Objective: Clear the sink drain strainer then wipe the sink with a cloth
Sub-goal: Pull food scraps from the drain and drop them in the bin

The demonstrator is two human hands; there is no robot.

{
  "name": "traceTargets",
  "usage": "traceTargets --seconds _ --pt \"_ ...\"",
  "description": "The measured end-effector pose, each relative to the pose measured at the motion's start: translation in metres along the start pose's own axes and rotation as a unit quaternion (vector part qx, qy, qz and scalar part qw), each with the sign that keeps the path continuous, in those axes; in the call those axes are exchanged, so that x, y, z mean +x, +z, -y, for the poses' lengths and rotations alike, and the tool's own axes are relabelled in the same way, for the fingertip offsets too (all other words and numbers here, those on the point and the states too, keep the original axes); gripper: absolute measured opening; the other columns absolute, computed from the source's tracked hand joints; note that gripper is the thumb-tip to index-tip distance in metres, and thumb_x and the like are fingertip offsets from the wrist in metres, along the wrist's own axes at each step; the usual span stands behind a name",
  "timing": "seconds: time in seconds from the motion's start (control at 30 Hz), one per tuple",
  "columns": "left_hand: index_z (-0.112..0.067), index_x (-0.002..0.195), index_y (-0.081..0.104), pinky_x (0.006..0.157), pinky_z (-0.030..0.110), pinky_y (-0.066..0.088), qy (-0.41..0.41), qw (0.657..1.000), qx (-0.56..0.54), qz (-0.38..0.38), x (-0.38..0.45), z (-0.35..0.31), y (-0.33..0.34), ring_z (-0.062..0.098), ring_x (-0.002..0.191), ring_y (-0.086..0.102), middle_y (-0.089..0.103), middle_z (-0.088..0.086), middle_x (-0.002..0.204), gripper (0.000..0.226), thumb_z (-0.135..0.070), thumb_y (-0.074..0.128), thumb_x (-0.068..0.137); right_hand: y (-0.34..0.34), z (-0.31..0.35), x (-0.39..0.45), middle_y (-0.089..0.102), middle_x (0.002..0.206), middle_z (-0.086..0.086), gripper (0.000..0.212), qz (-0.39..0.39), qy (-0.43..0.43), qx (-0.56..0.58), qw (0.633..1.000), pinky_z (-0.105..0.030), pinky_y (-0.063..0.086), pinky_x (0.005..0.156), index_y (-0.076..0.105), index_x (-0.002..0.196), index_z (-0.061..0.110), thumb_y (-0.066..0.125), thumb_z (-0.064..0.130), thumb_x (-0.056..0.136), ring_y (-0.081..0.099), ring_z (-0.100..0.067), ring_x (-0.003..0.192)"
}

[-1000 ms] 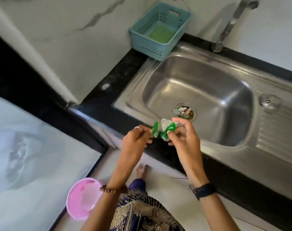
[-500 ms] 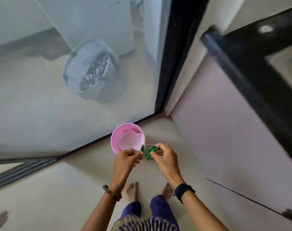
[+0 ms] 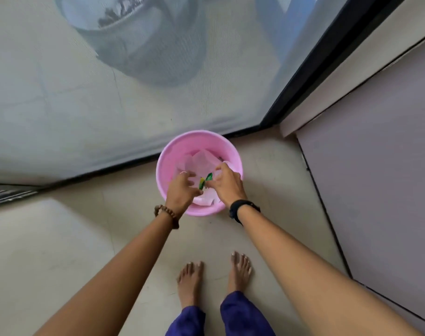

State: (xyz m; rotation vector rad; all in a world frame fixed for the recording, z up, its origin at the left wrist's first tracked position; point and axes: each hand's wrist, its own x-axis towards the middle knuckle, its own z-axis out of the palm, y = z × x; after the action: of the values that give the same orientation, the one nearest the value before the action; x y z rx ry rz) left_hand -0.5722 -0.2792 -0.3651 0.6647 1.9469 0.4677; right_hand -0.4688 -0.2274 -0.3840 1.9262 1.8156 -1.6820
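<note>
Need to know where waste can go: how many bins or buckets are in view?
2. A pink bin on the floor under both hands, and a grey bucket behind the screen door, upper left. Others may be out of frame.

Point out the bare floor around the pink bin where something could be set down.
Bare floor lies left of the pink bin, below the screen door's track, and right of it, up to the wall's base. It is crowded over the bin, where the left hand and right hand meet at the green wrapper.

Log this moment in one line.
stage: dumping debris | left hand: open | right hand: pinching wrapper | over: pink bin
</note>
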Motion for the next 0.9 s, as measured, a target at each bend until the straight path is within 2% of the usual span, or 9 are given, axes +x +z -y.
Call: traceTargets --seconds 0.1,0.17,0.2,0.3,0.4,0.53,0.63,0.73,0.9 --pt "-0.003 0.134 0.037 0.100 0.048 0.044 -0.002 0.998 -0.056 0.000 0.004 0.009 0.007 0.030 0.122 0.046 0.046 0.014 0.136 0.057 0.001 0.060 0.082 0.006 0.000 0.008 0.063 0.111 -0.012 0.027 -0.023 -0.007 -0.020 1.000 -0.037 0.049 0.087 0.055 0.112 0.008 0.057 0.004 0.086 0.059 -0.028 0.101" --pt "-0.006 0.133 0.038 0.094 0.043 0.048 -0.015 0.991 -0.130 -0.016 -0.001 0.004 0.006 0.028 0.110 0.053 0.049 0.015 0.131 0.047 -0.005 0.054 0.089 0.001 0.007 0.002 0.065 0.106 -0.011 0.021 -0.054 -0.006 0.002 0.999 -0.039 0.051 0.087 0.060 0.103 0.008 0.049 0.000 0.087 0.061 -0.027 0.097" --pt "-0.006 0.128 0.042 0.085 0.038 0.052 -0.030 0.984 -0.173 -0.023 -0.007 -0.003 0.003 0.026 0.098 0.058 0.053 0.016 0.125 0.038 -0.008 0.051 0.091 -0.004 0.013 -0.004 0.066 0.101 -0.008 0.020 -0.065 0.004 0.036 0.997 -0.039 0.053 0.084 0.062 0.097 0.009 0.046 0.000 0.088 0.062 -0.026 0.092" --pt "-0.002 0.103 0.056 0.062 0.027 0.056 -0.106 0.938 -0.329 -0.020 -0.031 -0.034 -0.010 0.019 0.067 0.063 0.066 0.014 0.086 0.017 -0.013 0.046 0.094 -0.029 0.039 -0.035 0.064 0.081 -0.006 0.019 -0.069 0.063 0.230 0.969 -0.023 0.058 0.059 0.063 0.086 0.009 0.045 0.003 0.089 0.062 -0.016 0.065" --pt "-0.007 0.080 0.059 0.043 0.016 0.051 -0.151 0.882 -0.446 0.026 -0.074 -0.082 -0.027 0.009 0.040 0.057 0.059 -0.001 0.048 0.017 -0.013 0.048 0.092 -0.067 0.074 -0.084 0.060 0.069 -0.002 0.018 -0.046 0.100 0.397 0.911 -0.017 0.049 0.043 0.063 0.083 0.009 0.046 0.005 0.089 0.056 -0.010 0.051" --pt "-0.012 0.061 0.052 0.030 0.012 0.033 -0.132 0.854 -0.494 0.098 -0.158 -0.179 -0.053 0.005 0.025 0.037 0.040 -0.003 0.030 0.031 -0.014 0.044 0.091 -0.139 0.133 -0.171 0.050 0.050 0.005 0.024 -0.055 0.088 0.512 0.853 -0.014 0.031 0.033 0.060 0.072 0.013 0.044 0.004 0.088 0.039 -0.005 0.032" --pt "-0.016 0.043 0.047 0.027 0.009 0.023 -0.068 0.824 -0.521 0.211 -0.237 -0.255 -0.071 0.003 0.019 0.024 0.026 -0.003 0.024 0.052 -0.018 0.037 0.094 -0.202 0.175 -0.247 0.047 0.044 0.007 0.025 -0.042 0.022 0.584 0.810 -0.013 0.022 0.028 0.056 0.068 0.013 0.042 0.005 0.087 0.031 -0.003 0.029" --pt "-0.016 0.050 0.046 0.025 0.008 0.022 -0.007 0.808 -0.510 0.293 -0.317 -0.317 -0.082 0.002 0.020 0.023 0.025 -0.005 0.025 0.044 -0.021 0.038 0.093 -0.267 0.207 -0.330 0.047 0.045 0.008 0.025 -0.056 -0.062 0.588 0.805 -0.014 0.019 0.030 0.056 0.071 0.015 0.039 0.007 0.088 0.030 -0.002 0.030" --pt "-0.015 0.056 0.041 0.025 0.010 0.021 0.068 0.796 -0.448 0.401 -0.419 -0.403 -0.058 0.003 0.021 0.024 0.027 -0.006 0.027 0.039 -0.023 0.037 0.093 -0.365 0.215 -0.435 0.048 0.046 0.008 0.032 -0.137 -0.168 0.559 0.800 -0.012 0.019 0.030 0.058 0.068 0.019 0.037 0.007 0.091 0.029 0.000 0.032"
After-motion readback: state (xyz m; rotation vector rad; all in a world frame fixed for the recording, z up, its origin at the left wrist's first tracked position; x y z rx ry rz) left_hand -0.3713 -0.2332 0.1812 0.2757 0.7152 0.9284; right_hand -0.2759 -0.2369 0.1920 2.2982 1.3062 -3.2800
